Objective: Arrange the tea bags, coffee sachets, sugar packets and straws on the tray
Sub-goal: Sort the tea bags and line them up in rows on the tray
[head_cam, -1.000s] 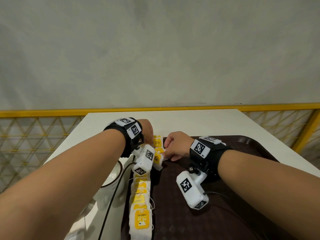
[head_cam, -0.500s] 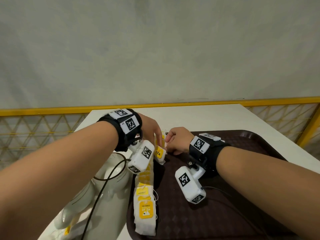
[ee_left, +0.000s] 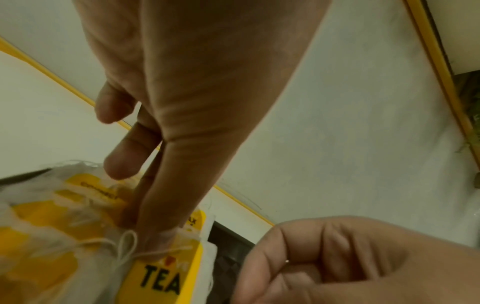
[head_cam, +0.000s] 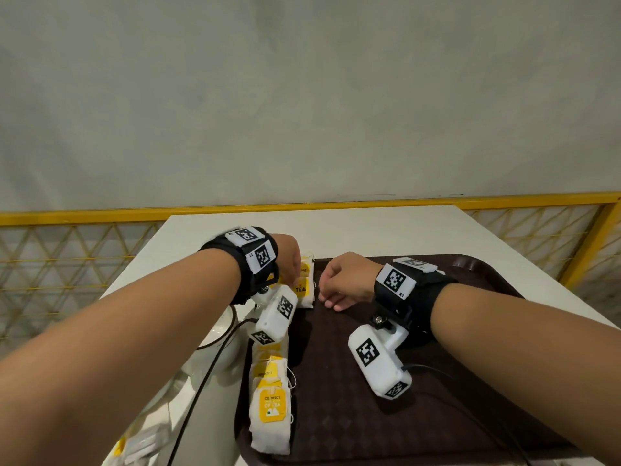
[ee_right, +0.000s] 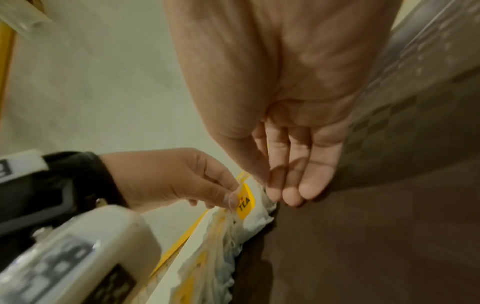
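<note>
A dark brown tray [head_cam: 369, 432] lies on the white table [head_cam: 336, 230]. Several white tea bags with yellow tags [head_cam: 270, 408] lie in a row along the tray's left edge. At the far end of that row my left hand [head_cam: 289, 260] pinches the tea bag with the yellow TEA tag [head_cam: 302, 290], thumb and finger on it [ee_right: 245, 202] beside its string [ee_left: 124, 246]. My right hand [head_cam: 342, 284] sits just right of that bag, its fingers [ee_right: 288, 191] held together with their tips down on the tray. It holds nothing.
A white ceramic vessel [head_cam: 218, 344] stands off the tray to the left, under my left forearm. More loose packets [head_cam: 141, 445] lie at the near left. A yellow railing [head_cam: 336, 205] runs behind the table. The tray's middle and right show bare surface.
The TEA bag, held up between both hands before, now lies at the far end of the row. My right hand has come off it and shifted slightly right.
</note>
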Demonstrator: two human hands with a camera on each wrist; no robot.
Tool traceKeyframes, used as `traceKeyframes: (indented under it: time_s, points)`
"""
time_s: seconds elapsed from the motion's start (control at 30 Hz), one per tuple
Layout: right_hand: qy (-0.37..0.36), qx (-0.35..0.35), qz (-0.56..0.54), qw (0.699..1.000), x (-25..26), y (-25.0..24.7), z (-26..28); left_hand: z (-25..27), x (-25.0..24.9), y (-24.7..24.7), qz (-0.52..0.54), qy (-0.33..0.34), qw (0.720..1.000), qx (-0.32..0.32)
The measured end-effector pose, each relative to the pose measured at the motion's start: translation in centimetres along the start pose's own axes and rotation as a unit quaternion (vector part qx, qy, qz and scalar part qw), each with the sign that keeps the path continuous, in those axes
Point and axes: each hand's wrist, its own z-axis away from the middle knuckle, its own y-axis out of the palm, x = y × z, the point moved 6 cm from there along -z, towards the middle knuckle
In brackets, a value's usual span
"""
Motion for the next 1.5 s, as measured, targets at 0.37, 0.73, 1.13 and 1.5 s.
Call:
traceKeyframes:
  time_s: [0.37, 0.73, 1.13, 1.5]
  points:
    - [-0.064, -0.062, 0.09, 0.992, 0.8, 0.7, -1.1, -0.8, 1.0, -0.6, 0.011, -0.039, 0.999, -0.032]
    - [-0.053, -0.066, 0.112, 0.99, 0.8, 0.7, -1.7, -0.5, 0.4, -1.2, -0.003, -0.041, 0.999, -0.032]
    - [-0.085, -0.063, 0.224, 0.969, 1.7, 1.3, -1.4, 0.1, 1.1, -1.5, 0.006, -0.065, 0.997, -0.038]
    - [-0.054, -0.096, 0.02, 0.994, 1.1, 0.9, -3.3, 0.7, 3.9, -2.7, 0.088, -0.116, 0.988, -0.049]
